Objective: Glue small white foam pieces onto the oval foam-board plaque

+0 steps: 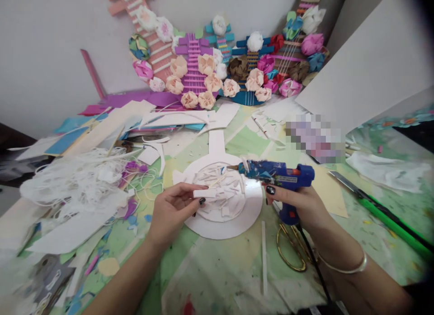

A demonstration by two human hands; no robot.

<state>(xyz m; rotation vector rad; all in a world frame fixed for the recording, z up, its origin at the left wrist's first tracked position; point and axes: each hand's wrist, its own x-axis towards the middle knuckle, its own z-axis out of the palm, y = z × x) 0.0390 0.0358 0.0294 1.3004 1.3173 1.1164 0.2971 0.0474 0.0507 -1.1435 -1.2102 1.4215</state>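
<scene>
My left hand (178, 204) pinches a small white strip (204, 193) between thumb and fingers. It is held above a white guitar-shaped cutout (224, 231) lying on the table. Inside a ring on the cutout's round body lie many small white scraps (225, 197). In my right hand (301, 202) is a blue hot glue gun (278, 172), gripped by its handle. The gun's nozzle points left, over the cutout's upper right part and apart from the strip. Partly under the right hand, gold-handled scissors (290, 249) rest on the table.
Decorated paper guitars (194, 52) with paper flowers lean on the back wall. Tangled white string (74, 179) and paper offcuts fill the left side. A green cutter knife (383, 213) lies at right. A thin white stick (264, 260) lies in front, and the gun's black cord (315, 265) runs toward me.
</scene>
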